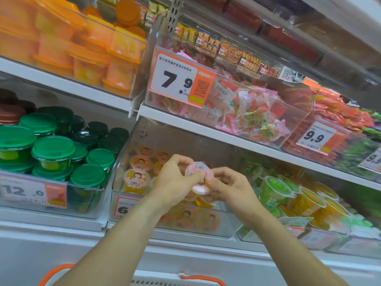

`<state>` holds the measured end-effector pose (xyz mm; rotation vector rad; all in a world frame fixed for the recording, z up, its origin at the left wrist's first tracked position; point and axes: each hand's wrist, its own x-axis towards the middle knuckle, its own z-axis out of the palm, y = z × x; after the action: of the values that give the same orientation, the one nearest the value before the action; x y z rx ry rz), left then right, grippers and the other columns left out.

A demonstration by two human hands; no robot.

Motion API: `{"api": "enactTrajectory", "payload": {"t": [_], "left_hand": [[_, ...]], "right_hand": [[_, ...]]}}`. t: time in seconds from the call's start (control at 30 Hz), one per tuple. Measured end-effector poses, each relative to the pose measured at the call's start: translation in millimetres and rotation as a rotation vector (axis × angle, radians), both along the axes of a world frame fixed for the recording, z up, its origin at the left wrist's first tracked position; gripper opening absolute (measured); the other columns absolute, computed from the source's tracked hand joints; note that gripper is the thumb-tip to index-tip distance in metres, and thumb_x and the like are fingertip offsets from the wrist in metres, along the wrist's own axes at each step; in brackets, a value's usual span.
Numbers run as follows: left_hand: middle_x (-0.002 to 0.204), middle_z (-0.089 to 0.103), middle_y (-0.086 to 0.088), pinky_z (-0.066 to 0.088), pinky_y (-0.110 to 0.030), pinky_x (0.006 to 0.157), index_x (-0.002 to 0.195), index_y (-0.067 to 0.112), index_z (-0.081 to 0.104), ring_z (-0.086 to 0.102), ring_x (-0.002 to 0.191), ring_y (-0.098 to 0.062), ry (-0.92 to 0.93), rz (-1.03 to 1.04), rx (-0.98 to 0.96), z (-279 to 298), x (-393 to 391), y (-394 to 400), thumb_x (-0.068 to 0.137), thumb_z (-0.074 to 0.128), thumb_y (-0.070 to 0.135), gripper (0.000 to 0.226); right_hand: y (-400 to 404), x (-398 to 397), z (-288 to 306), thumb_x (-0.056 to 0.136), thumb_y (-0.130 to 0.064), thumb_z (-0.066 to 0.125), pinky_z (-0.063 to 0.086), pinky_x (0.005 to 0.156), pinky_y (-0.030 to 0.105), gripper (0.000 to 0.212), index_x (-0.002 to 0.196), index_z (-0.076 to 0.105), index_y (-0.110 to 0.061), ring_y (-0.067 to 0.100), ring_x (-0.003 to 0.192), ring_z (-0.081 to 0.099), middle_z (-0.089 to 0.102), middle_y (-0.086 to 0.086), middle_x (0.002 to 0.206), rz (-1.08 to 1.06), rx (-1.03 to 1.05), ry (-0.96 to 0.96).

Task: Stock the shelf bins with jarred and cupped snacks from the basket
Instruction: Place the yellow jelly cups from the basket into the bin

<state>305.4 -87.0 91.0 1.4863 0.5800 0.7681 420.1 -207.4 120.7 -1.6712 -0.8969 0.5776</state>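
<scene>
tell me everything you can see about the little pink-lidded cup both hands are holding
The cup is small and round, with a pink film lid showing a cartoon print and, below it, a clear wall with orange-yellow filling. It is tilted, lid facing the camera, held in the air in front of the clear bin of similar cups. The left hand grips its left side, the right hand its right; fingers cover part of the rim.

White store shelving (pixel 206 129) in tiers fills the view, lit evenly and brightly. Above it, a perforated upright (pixel 172 13) rises; below it, a white base panel (pixel 185 259) runs across.
</scene>
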Motion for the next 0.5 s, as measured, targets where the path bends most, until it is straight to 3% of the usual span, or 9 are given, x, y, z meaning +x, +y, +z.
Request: {"api": "enactTrajectory", "payload": {"t": [0.13, 0.2, 0.3, 0.37, 0.5], "left_hand": [[0.09, 0.07, 0.006, 0.049, -0.014, 0.063, 0.098, 0.021, 0.068, 0.065, 0.077, -0.004, -0.064, 0.067, 0.117, 0, 0, -6, 0.085, 0.077, 0.032, 0.019], [0.08, 0.07, 0.008, 0.048, -0.015, 0.057, 0.092, 0.022, 0.071, 0.064, 0.064, -0.002, -0.059, 0.005, 0.168, 1, 2, -10, 0.091, 0.07, 0.03, 0.008], [0.079, 0.069, 0.007, 0.053, -0.023, 0.06, 0.092, 0.025, 0.068, 0.063, 0.067, -0.008, -0.035, 0.045, 0.184, -1, 9, -17, 0.097, 0.062, 0.027, 0.009], [0.086, 0.068, -0.001, 0.059, -0.034, 0.064, 0.095, 0.025, 0.064, 0.065, 0.069, -0.013, -0.064, 0.084, 0.033, -1, 18, -23, 0.101, 0.054, 0.022, 0.011], [0.106, 0.064, -0.013, 0.057, -0.038, 0.078, 0.11, 0.015, 0.054, 0.063, 0.084, -0.017, -0.204, 0.088, -0.418, 10, 36, -42, 0.105, 0.043, 0.013, 0.012]], "right_hand": [[-19, 2, 2, 0.084, -0.007, 0.074, 0.06, 0.065, 0.038, 0.022, 0.098, 0.063, 0.007, 0.036, 0.072, 0.069, 0.068, 0.034, 0.088, 0.003, -0.011, 0.095], [-20, 2, 3, 0.083, -0.007, 0.076, 0.061, 0.068, 0.041, 0.028, 0.102, 0.061, 0.007, 0.037, 0.072, 0.071, 0.069, 0.033, 0.089, -0.008, -0.023, 0.069], [-20, 1, 4, 0.082, -0.007, 0.077, 0.061, 0.065, 0.04, 0.028, 0.102, 0.061, 0.003, 0.038, 0.069, 0.071, 0.07, 0.027, 0.082, -0.076, 0.04, 0.063], [-20, -4, 3, 0.079, -0.011, 0.082, 0.061, 0.065, 0.041, 0.033, 0.102, 0.061, 0.0, 0.037, 0.07, 0.072, 0.07, 0.022, 0.078, -0.138, 0.064, 0.052], [-17, -11, -10, 0.063, -0.038, 0.091, 0.061, 0.067, 0.05, 0.064, 0.109, 0.053, -0.015, 0.035, 0.072, 0.074, 0.07, 0.021, 0.084, -0.169, -0.038, -0.054]]}}
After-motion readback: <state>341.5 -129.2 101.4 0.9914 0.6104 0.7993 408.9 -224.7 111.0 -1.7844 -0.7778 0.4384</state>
